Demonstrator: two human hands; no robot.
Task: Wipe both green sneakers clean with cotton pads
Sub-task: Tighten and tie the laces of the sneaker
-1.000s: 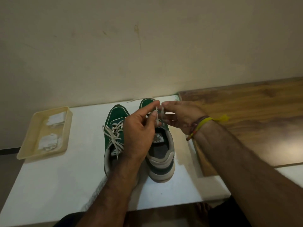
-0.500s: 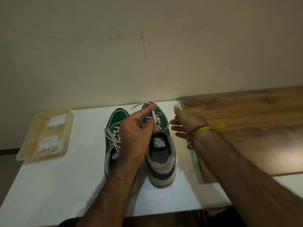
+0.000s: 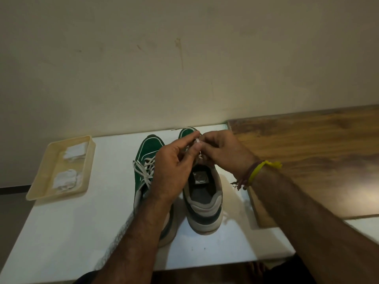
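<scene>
While both hands, left hand [image 3: 174,171] and right hand [image 3: 223,154], pinch the white lace [image 3: 198,141] over the right sneaker [image 3: 205,201], which stands beside the left sneaker [image 3: 146,160] on the surface [image 3: 61,232], a slip could loosen it.

Left arm: bare forearm entering from the lower middle, reaching forward and slightly right. Left hand [image 3: 174,171]: back toward the camera, forefinger stretched forward, thumb and fingers [image 3: 197,147] curled, pinching a white shoelace [image 3: 198,141].

Right arm: bare forearm entering from the lower right corner, angled forward and left. Wrist bent inward; a yellow band [image 3: 258,170] and dark thread bands around it. Right hand [image 3: 223,153]: back upward, fingers curled down and tucked in, meeting the left fingertips at the lace. The two hands touch, knuckles close together.
</scene>
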